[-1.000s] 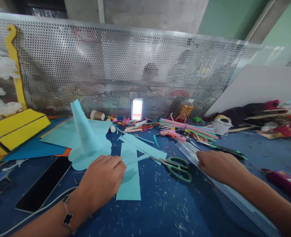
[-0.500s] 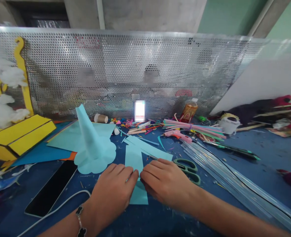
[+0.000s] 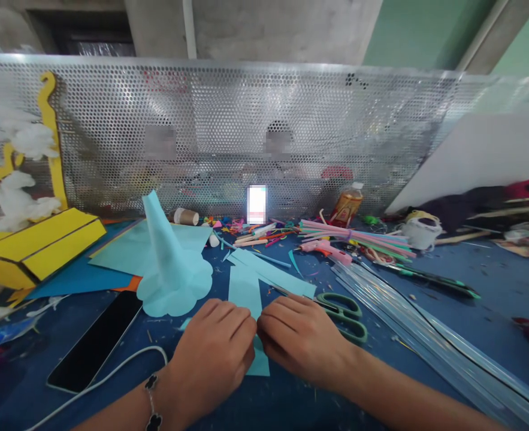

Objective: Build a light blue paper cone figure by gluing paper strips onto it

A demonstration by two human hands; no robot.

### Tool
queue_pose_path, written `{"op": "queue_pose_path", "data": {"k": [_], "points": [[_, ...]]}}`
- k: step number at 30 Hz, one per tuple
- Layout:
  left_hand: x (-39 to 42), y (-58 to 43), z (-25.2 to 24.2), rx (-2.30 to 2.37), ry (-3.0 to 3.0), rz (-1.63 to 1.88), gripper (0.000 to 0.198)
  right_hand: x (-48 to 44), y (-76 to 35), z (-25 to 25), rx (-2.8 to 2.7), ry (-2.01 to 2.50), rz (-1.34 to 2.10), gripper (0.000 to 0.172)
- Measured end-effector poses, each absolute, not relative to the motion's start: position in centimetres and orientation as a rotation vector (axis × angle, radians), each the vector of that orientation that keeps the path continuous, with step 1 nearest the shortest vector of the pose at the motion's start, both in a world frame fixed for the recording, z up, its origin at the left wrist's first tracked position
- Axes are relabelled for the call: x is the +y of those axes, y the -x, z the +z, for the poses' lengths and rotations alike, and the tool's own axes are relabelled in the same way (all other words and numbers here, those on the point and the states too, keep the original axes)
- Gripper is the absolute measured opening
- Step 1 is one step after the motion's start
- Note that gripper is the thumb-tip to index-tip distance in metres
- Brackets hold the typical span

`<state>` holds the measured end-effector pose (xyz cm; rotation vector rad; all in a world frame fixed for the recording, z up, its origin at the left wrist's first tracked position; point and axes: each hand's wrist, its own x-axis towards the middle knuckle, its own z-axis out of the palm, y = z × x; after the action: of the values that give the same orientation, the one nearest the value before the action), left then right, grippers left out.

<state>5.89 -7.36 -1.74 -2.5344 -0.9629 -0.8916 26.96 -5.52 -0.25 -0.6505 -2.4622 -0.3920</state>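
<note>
My left hand (image 3: 221,344) and my right hand (image 3: 302,341) are closed, knuckles up, almost touching each other. Both seem to pinch a piece of light blue paper, mostly hidden under the fingers. Beneath them a light blue paper strip (image 3: 242,288) lies lengthwise on the table, its near end showing between the wrists. A second strip (image 3: 275,272) slants off to the right. Green-handled scissors (image 3: 342,308) lie just beyond my right hand, blades partly covered. To the left of the strips stands a light blue paper cone with a scalloped base (image 3: 174,281).
A black phone (image 3: 97,341) and white cable (image 3: 132,357) lie left. Behind are a pink glue gun (image 3: 327,248), a bundle of coloured sticks (image 3: 354,236), a bottle (image 3: 347,203) and a lit screen (image 3: 257,205). Clear plastic strips (image 3: 408,326) run along the right; a yellow box (image 3: 44,242) stands left.
My hands stay together over the strip, with the left fingers curled further over and covering more of it. The whole view has shifted slightly.
</note>
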Motion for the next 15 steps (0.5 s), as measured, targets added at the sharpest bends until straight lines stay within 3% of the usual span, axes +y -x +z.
{"op": "queue_pose_path", "data": {"k": [15], "points": [[-6.2,-4.9,-0.8,-0.949,2.614,-0.788,0.016,-5.1,-27.3,0.1,-2.395,0.644,-0.358,0.012]]}}
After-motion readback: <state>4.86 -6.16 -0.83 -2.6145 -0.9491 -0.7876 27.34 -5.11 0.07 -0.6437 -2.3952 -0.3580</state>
